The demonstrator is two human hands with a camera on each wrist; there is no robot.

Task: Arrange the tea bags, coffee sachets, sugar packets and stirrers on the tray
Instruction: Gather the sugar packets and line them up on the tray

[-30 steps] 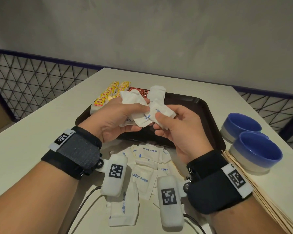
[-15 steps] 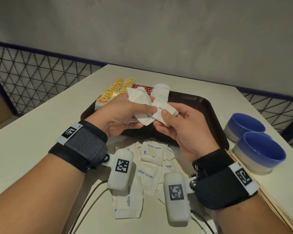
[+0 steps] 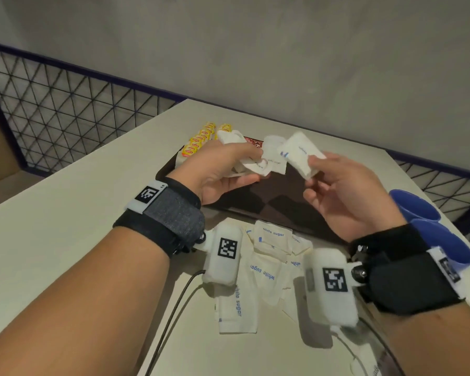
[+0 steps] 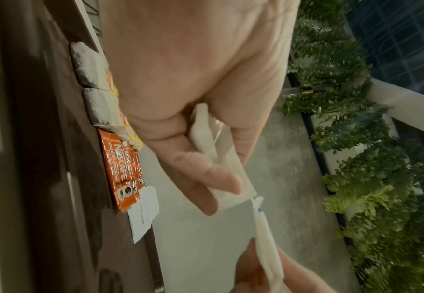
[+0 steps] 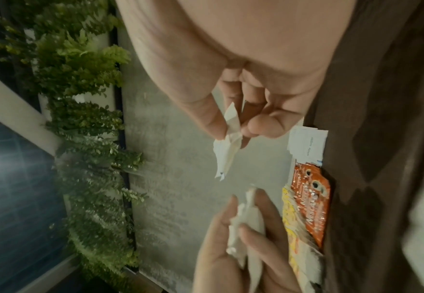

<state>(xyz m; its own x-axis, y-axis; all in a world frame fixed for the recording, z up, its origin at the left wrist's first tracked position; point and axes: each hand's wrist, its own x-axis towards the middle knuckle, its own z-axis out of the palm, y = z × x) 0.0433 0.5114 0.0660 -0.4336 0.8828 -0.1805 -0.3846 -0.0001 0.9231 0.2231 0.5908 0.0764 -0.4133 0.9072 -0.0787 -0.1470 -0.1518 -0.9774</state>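
The sugar packets (image 3: 269, 241) are thin matt white paper, creased. The coffee sachet (image 4: 123, 172) is glossy orange foil catching glints. The tray (image 3: 277, 196) is dark, smooth plastic with a dull sheen. The table (image 3: 65, 213) looks pale, smooth and matt. The bowls (image 3: 442, 245) are glossy blue.

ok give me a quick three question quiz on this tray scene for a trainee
1. True or false: the right hand holds a coffee sachet.
2. Where does the loose pile of sugar packets lie? A) on the tray B) on the table in front of the tray C) in a blue bowl
3. Fill in: the left hand grips a bunch of ____ packets.

Key
1. False: it pinches a single sugar packet; the coffee sachets lie on the tray.
2. B
3. sugar
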